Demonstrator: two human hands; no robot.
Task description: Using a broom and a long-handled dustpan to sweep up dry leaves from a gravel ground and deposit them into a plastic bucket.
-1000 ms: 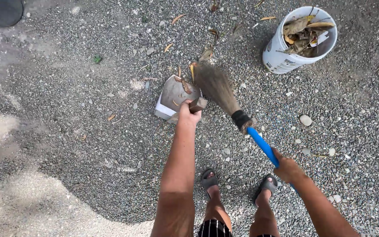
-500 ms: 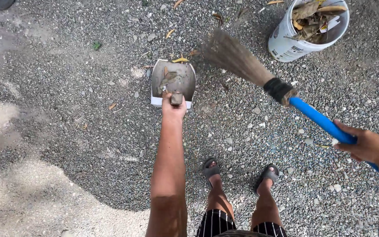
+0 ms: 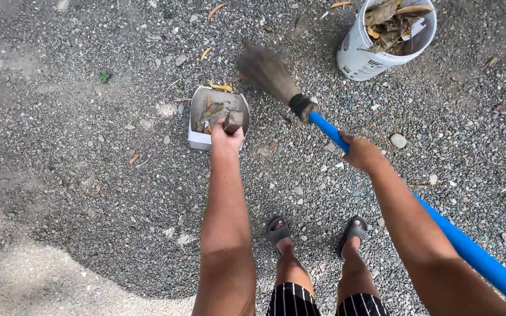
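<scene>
The left hand (image 3: 227,136) is closed around the handle of a dustpan (image 3: 218,114) that rests on the gravel (image 3: 89,193) with dry leaves in it. The right hand (image 3: 359,152) grips the blue handle of a broom (image 3: 276,76), whose bristles sit just right of the dustpan, near a white bucket (image 3: 364,55) of leaves.

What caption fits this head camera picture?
Left hand holds a leaf-filled dustpan; right hand grips a blue-handled broom on gravel.

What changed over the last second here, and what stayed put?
The broom swung off the dustpan to its right, bristles now clear of it. The right hand kept its grip on the blue handle, the left hand on the dustpan. The bucket stayed put.
</scene>
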